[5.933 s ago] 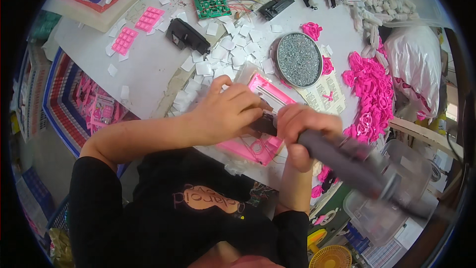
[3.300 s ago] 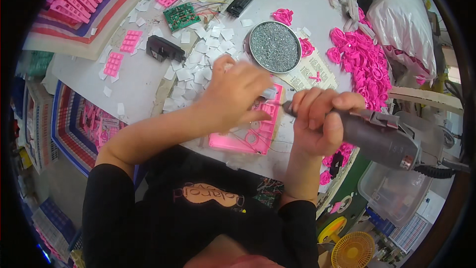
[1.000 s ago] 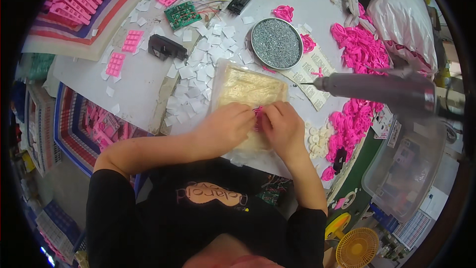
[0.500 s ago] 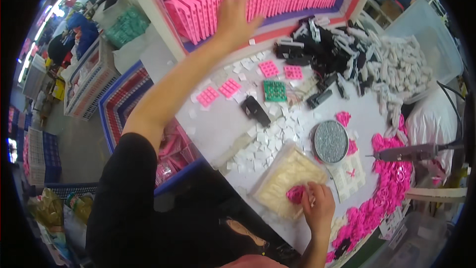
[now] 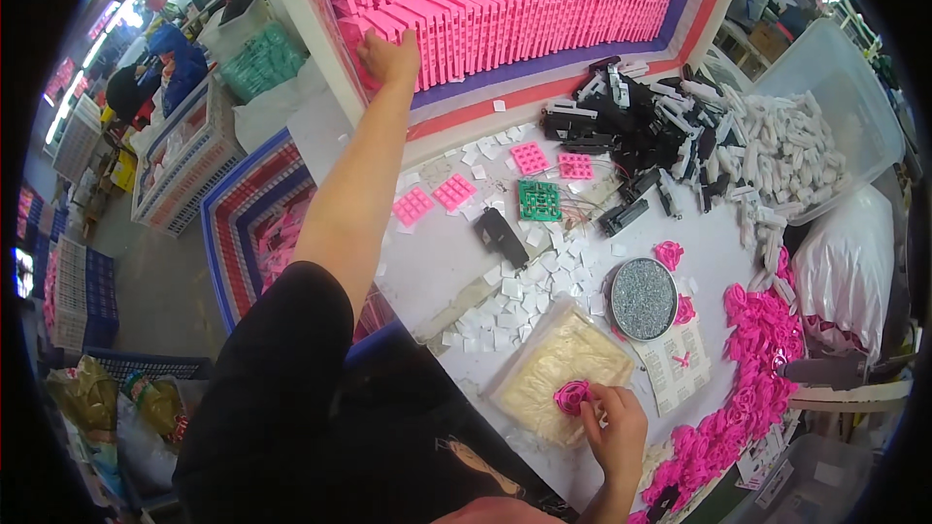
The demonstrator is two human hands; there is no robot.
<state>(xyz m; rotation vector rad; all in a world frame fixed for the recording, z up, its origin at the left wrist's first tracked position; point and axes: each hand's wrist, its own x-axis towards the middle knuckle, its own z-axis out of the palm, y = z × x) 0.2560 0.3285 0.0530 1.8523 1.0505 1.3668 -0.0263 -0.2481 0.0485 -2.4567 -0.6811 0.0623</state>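
At the left end of a long row of upright pink plastic panels, my left hand curls its fingers round the end panel. The fingertips are partly hidden among the panels. My right hand is closed in a pinch at the edge of a round pink looped piece. That piece rests on a yellowish pad in clear plastic. Just beyond the pad stands a round tin full of small metal screws.
Small white squares are scattered over the table. Pink keypads, a green circuit board and a black casing lie farther back. Black and white parts are heaped right, above a pile of pink loops. A power screwdriver hangs at the right.
My left hand has moved left and down onto the end of the panel row, and its fingers have curled in. My right hand stays at the pink looped piece. The view has shifted slightly.
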